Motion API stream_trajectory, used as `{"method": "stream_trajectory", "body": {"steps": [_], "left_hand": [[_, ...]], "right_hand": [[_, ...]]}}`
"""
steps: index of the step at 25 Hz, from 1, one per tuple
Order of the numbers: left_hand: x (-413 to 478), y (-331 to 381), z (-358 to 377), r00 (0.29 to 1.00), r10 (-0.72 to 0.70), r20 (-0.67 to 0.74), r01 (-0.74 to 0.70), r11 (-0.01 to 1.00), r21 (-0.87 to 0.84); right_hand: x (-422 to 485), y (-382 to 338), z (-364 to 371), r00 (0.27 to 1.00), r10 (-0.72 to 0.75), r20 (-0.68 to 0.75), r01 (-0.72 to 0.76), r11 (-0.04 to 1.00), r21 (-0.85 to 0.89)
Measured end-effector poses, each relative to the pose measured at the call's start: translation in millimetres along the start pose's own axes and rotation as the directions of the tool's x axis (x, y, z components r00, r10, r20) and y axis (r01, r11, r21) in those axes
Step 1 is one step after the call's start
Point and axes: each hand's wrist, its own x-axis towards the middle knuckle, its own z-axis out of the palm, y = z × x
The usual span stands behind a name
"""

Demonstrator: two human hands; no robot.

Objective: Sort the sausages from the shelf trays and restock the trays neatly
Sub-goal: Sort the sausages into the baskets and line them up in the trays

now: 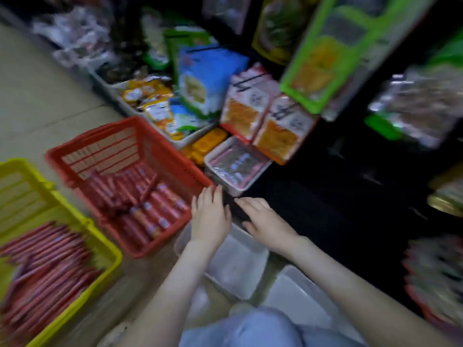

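**Sausages [150,204] heaped in floor baskets, left of both hands**

Piled in a red basket [75,149] on the floor, just left of the left hand [210,216]. Short, thick and red-wrapped, with pale labels near the ends, lying crosswise over one another. Nearer and further left, well apart from either hand, thin red sticks [45,266] packed side by side in a yellow basket [110,249]. Just beyond the hands, pink sausages [235,166] under shiny wrap in a white shelf tray [213,156].

At the red basket's near right corner, the left hand flat and released, fingers straight. Just beside it, the right hand [265,221], reaching left over a dark shape. Too blurred to tell whether grasping or loose. Beneath both wrists, a clear tray [238,271] on the floor, with a second clear tray [295,296] to the near right. On the shelf beyond, orange packets [275,131] standing upright. Heavy motion blur throughout.
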Motion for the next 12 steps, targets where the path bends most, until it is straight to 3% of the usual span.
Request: {"method": "stream_trajectory", "body": {"steps": [2, 6, 9, 12], "left_hand": [[-34, 67, 1, 0.983, 0.149, 0.104, -0.145, 0.989, -0.036], [-103, 166, 10, 0.926, 0.301, 0.227, -0.298, 0.953, -0.049], [-134, 208, 34, 0.88, 0.415, 0.233, -0.416, 0.908, -0.044], [-157, 236, 88, 0.796, 0.486, 0.361, -0.52, 0.854, -0.004]], "right_hand": [[-83, 18, -41, 0.989, 0.138, -0.061, -0.139, 0.99, -0.008], [-211, 46, -86, 0.916, 0.345, -0.206, -0.342, 0.938, 0.05], [-276, 73, -75, 0.852, 0.453, -0.263, -0.434, 0.891, 0.131], [-348, 117, -33, 0.735, 0.604, -0.308, -0.559, 0.797, 0.23]]}}
